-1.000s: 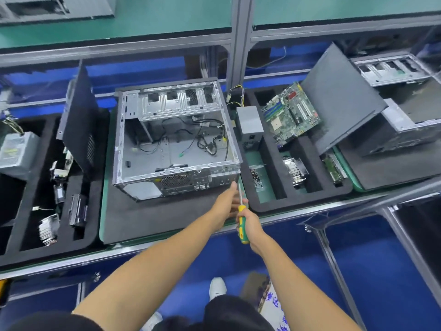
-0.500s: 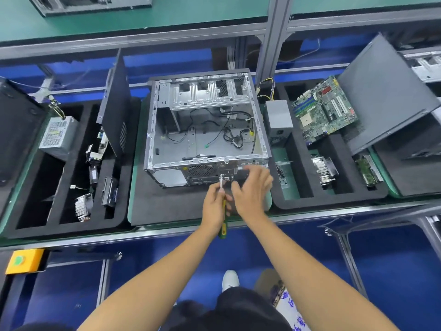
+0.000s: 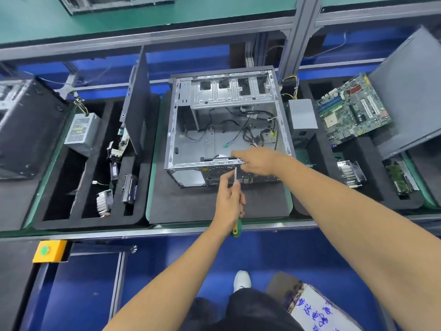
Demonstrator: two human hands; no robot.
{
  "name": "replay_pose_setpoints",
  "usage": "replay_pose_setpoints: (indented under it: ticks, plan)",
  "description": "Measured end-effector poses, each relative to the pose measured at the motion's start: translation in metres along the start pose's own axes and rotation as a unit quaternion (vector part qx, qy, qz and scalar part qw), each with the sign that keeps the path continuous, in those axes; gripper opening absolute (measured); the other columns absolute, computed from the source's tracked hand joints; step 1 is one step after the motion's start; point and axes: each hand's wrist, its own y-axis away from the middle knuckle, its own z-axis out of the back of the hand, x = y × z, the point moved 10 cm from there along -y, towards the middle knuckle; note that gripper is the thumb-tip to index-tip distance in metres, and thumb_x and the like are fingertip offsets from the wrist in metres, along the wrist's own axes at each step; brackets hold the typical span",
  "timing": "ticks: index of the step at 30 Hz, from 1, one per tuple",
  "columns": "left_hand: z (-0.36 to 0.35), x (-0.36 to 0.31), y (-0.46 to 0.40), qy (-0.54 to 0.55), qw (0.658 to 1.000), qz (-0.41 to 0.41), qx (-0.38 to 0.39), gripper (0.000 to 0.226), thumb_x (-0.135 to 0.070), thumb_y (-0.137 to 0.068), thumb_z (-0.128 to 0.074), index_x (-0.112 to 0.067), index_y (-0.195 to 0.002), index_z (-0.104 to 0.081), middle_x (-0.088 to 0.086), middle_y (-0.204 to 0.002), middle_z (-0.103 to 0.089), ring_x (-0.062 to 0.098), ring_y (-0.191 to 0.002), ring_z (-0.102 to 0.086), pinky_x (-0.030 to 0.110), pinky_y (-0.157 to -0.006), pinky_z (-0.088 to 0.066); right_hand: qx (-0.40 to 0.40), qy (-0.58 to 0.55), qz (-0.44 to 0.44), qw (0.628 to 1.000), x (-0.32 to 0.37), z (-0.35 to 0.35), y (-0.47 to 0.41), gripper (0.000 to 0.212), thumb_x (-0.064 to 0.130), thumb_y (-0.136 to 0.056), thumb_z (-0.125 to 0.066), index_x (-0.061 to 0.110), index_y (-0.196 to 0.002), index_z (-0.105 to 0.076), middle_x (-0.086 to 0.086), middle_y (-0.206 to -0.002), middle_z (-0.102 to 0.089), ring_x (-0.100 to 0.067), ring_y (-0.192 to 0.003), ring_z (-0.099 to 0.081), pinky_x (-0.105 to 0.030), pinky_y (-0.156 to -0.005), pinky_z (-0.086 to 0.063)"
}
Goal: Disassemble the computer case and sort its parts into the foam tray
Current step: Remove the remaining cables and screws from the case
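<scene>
The open metal computer case (image 3: 191, 130) lies on a dark foam mat in the middle, with loose black cables inside. My left hand (image 3: 228, 201) grips a screwdriver with a green and yellow handle (image 3: 236, 229). Its shaft points up at the case's near wall, beside the fan grille. My right hand (image 3: 259, 161) reaches over the near rim of the case, its fingers stretched left and touching a black strip along that rim. To the right, the foam tray (image 3: 319, 168) holds a power supply (image 3: 301, 115), a motherboard (image 3: 353, 111) and a heatsink (image 3: 349, 173).
A second foam tray (image 3: 95, 218) at left holds a power supply (image 3: 81, 132), an upright side panel (image 3: 138, 103) and a heatsink (image 3: 103, 201). A grey panel (image 3: 410, 91) leans at far right. An aluminium post (image 3: 293, 39) rises behind the case. A yellow button box (image 3: 49, 250) hangs under the bench edge.
The screwdriver passed from my right hand to my left. My right hand then moved up onto the case's near rim. The view swung to the left.
</scene>
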Motion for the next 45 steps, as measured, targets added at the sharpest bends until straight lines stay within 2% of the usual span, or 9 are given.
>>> replay_pose_setpoints:
  ticks: [10,23,27,30,32,34,39,41,45]
  plan:
    - [0.000,0.001,-0.001,0.024,1.000,0.020,0.006,0.021,-0.035,-0.108,-0.042,-0.050,-0.119,-0.052,0.002,-0.061,-0.050,0.014,-0.043,-0.034,0.023,-0.041,-0.031,-0.006,-0.004,-0.012,1.000,-0.007,-0.002,-0.005,0.041,0.022,-0.100,-0.045,0.027,-0.140,-0.044,-0.001,-0.071,-0.056,-0.022,-0.071,-0.055,-0.035,-0.060,-0.039]
    - [-0.001,-0.001,0.002,0.054,0.997,0.050,0.010,0.023,-0.032,-0.109,-0.043,-0.050,-0.119,-0.053,0.004,-0.063,-0.049,0.013,-0.044,-0.034,0.022,-0.043,-0.030,-0.027,0.002,-0.020,0.999,-0.011,-0.001,-0.005,0.035,0.024,-0.097,-0.045,0.031,-0.131,-0.046,-0.001,-0.069,-0.055,-0.017,-0.062,-0.053,-0.033,-0.052,-0.028]
    - [-0.007,0.003,0.006,0.137,0.986,0.099,0.014,0.024,-0.028,-0.109,-0.043,-0.040,-0.127,-0.054,0.002,-0.064,-0.048,0.011,-0.043,-0.030,0.018,-0.040,-0.026,-0.028,0.002,-0.016,0.999,-0.009,-0.001,-0.005,0.033,0.023,-0.097,-0.045,0.032,-0.129,-0.045,-0.001,-0.068,-0.054,-0.018,-0.062,-0.052,-0.033,-0.052,-0.027]
    - [-0.018,0.006,0.008,0.255,0.955,0.149,0.038,0.025,-0.024,-0.109,-0.045,-0.031,-0.131,-0.056,-0.001,-0.066,-0.048,0.007,-0.041,-0.027,0.015,-0.035,-0.023,-0.030,0.004,-0.014,0.999,-0.008,-0.001,-0.005,0.030,0.022,-0.095,-0.047,0.031,-0.123,-0.047,-0.001,-0.069,-0.054,-0.021,-0.065,-0.053,-0.033,-0.053,-0.027]
    - [-0.020,0.004,0.009,0.270,0.950,0.149,0.039,0.024,-0.024,-0.109,-0.046,-0.032,-0.127,-0.059,-0.001,-0.068,-0.048,0.007,-0.042,-0.027,0.015,-0.034,-0.022,-0.032,0.005,-0.015,0.999,-0.008,-0.001,-0.005,0.032,0.022,-0.095,-0.047,0.032,-0.125,-0.047,-0.001,-0.070,-0.054,-0.020,-0.064,-0.052,-0.032,-0.053,-0.027]
    - [-0.016,0.002,0.008,0.216,0.968,0.124,0.020,0.018,-0.025,-0.108,-0.048,-0.031,-0.123,-0.057,0.000,-0.069,-0.049,0.009,-0.043,-0.029,0.016,-0.037,-0.024,-0.036,0.002,-0.014,0.999,-0.008,-0.001,-0.005,0.034,0.022,-0.095,-0.047,0.033,-0.127,-0.046,0.000,-0.067,-0.053,-0.018,-0.062,-0.051,-0.031,-0.052,-0.025]
    - [-0.015,0.002,0.013,0.168,0.978,0.113,-0.045,0.019,-0.020,-0.103,-0.057,-0.022,-0.108,-0.039,0.001,-0.076,-0.054,0.012,-0.048,-0.038,0.022,-0.038,-0.028,-0.049,0.012,-0.017,0.999,-0.010,0.000,-0.005,0.040,0.023,-0.094,-0.045,0.034,-0.132,-0.046,0.004,-0.063,-0.049,-0.018,-0.062,-0.050,-0.031,-0.052,-0.023]
    - [-0.014,0.002,0.014,0.167,0.977,0.112,-0.066,0.022,-0.016,-0.101,-0.061,-0.018,-0.100,-0.039,0.002,-0.080,-0.050,0.011,-0.052,-0.044,0.022,-0.037,-0.030,-0.047,0.013,-0.018,0.999,-0.010,-0.001,-0.006,0.039,0.023,-0.093,-0.045,0.033,-0.131,-0.046,0.004,-0.063,-0.048,-0.020,-0.063,-0.050,-0.031,-0.052,-0.023]
    - [-0.007,-0.001,0.015,0.197,0.971,0.104,-0.087,0.026,-0.019,-0.099,-0.068,-0.013,-0.088,-0.045,0.006,-0.080,-0.049,0.011,-0.053,-0.050,0.024,-0.041,-0.042,-0.048,0.010,-0.022,0.999,-0.012,-0.001,-0.007,0.045,0.024,-0.094,-0.046,0.033,-0.138,-0.045,0.005,-0.065,-0.048,-0.009,-0.062,-0.045,-0.032,-0.053,-0.024]
